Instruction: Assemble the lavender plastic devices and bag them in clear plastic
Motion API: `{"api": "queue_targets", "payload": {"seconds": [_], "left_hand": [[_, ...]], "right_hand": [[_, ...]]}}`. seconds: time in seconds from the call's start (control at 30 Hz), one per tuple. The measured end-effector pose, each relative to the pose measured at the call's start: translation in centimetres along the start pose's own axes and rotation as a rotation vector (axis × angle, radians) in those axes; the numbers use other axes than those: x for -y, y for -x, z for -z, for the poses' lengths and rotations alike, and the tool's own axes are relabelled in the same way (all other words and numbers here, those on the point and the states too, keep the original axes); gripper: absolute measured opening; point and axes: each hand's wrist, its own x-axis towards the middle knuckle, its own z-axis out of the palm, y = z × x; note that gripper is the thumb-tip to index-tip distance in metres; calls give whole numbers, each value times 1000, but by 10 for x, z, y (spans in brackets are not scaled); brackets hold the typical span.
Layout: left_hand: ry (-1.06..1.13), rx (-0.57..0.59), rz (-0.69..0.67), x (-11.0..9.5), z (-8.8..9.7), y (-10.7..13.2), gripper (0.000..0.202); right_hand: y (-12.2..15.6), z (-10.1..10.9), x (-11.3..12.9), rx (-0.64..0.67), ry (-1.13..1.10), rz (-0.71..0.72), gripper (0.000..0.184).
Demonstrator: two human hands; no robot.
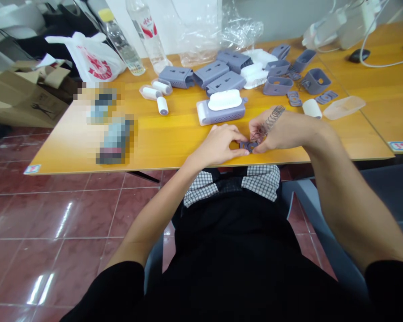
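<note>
My left hand [220, 145] and my right hand [278, 132] meet at the near edge of the wooden table [174, 134]. Both pinch a small grey flat plastic piece [249, 146] between their fingertips. A thin coiled metal spring [273, 117] lies over the back of my right hand and reaches down toward that piece. Just beyond my hands lies a grey case with a white brush-like part on top [221, 107].
Several grey plastic housings [218, 74] and white parts [255, 74] lie at the back of the table, with small grey plates [325, 97], white rollers [161, 105], a clear lid [344, 106], two bottles [122, 42] and a plastic bag [94, 58]. A second table [383, 80] stands right.
</note>
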Motion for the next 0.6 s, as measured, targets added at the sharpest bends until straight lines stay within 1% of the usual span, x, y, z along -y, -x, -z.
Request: {"api": "queue_targets", "payload": {"seconds": [0.17,0.3,0.43,0.6], "left_hand": [[3,0,-8,1,0,-1,27],[5,-13,-5,2,-1,-1,27],[8,-15,-4,2,-2,-2,27],[2,-15,2,1,-1,-2,28]], "right_hand": [[2,-2,-1,-20,-14,27,19],[3,-4,-7,-41,-54,58,18],[3,-8,-17,-90,-146,81,23],[4,-20,-28,-149,-257,118,25]]}}
